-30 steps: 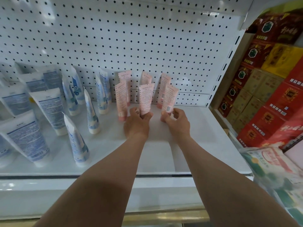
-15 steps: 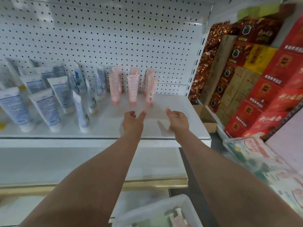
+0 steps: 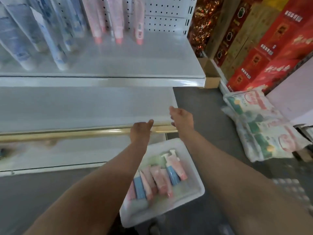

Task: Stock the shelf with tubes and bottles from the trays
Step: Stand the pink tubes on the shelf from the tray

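A white tray (image 3: 191, 192) lies on the floor below the shelves, holding several pink and blue tubes (image 3: 159, 181) and a pump bottle (image 3: 171, 154). Pink tubes (image 3: 116, 19) stand cap-down on the upper white shelf (image 3: 135, 60), with blue-and-white tubes (image 3: 55, 39) to their left. My left hand (image 3: 140, 131) and my right hand (image 3: 181, 118) hang empty in front of the lower shelf's edge, above the tray, fingers relaxed and holding nothing.
A lower shelf (image 3: 84, 106) with a gold front rail (image 3: 67, 134) sits under the stocked one. Red and brown cartons (image 3: 264, 44) are stacked at the right. Printed sacks (image 3: 260, 124) lie on the grey floor (image 3: 199, 106) beside the tray.
Both hands let go of the pink tubes and drew back from the upper shelf, dropping toward the floor tray. The view tilted down, bringing the tray into sight.
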